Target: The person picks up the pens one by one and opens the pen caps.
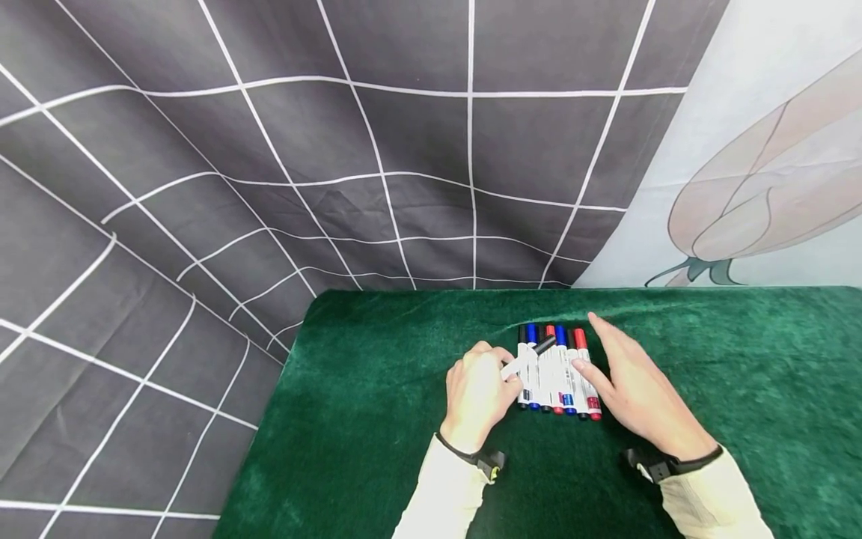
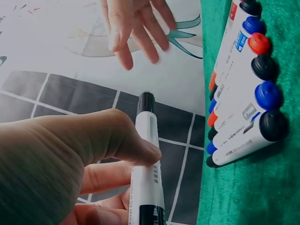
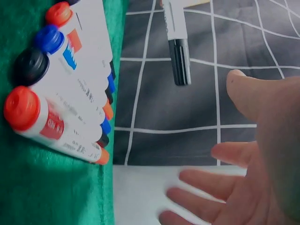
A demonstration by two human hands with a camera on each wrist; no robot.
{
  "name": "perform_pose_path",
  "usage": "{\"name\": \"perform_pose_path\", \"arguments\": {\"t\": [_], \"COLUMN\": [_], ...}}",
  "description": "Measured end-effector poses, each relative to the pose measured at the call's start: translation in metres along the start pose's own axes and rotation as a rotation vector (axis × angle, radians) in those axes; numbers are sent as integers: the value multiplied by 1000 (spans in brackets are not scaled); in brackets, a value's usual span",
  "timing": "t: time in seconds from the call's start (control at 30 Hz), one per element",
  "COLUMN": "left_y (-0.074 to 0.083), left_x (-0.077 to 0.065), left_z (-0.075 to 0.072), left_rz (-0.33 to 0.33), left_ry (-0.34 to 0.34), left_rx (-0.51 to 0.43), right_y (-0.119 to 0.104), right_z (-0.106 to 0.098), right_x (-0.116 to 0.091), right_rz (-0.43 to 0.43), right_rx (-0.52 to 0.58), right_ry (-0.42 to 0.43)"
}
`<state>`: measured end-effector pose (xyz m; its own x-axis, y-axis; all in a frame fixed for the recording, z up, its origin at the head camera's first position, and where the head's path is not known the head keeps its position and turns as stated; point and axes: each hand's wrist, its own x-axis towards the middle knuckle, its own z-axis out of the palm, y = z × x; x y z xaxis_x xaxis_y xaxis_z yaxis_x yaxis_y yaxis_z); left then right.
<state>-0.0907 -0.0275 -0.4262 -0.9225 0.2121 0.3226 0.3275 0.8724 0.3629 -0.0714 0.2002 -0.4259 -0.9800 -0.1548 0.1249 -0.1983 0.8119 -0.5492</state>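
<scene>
Between thumb and fingers, my left hand pinches a white marker with a black cap, raised above a row of markers. The cap end points away from that hand, up and to the right in the head view. Below it the row of white markers lies side by side on the green cloth, with black, blue and red caps and ends. My right hand is at the right end of the row, near the outermost red marker. Its fingers are spread and relaxed, holding nothing.
A green velvet cloth covers the table, whose far edge meets a dark grey curtain with white grid lines. To the right hangs a pale cloth with a pink printed figure. Each wrist wears a black band.
</scene>
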Motion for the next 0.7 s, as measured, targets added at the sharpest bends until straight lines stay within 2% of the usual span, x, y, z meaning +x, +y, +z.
{"name": "perform_pose_path", "arguments": {"t": [0.13,0.47,0.7], "left_y": [2,5,3], "left_x": [1,-1,-2], "left_z": [-3,-5,-7], "left_rz": [42,137,165], "left_ry": [-7,-10,-8], "left_rx": [9,45,67], "right_y": [-6,-6,-9], "right_z": [-2,1,4], "right_x": [2,-1,-1], "right_rz": [16,-30,-40], "right_rx": [44,117,161], "right_ry": [-64,-72,-113]}}
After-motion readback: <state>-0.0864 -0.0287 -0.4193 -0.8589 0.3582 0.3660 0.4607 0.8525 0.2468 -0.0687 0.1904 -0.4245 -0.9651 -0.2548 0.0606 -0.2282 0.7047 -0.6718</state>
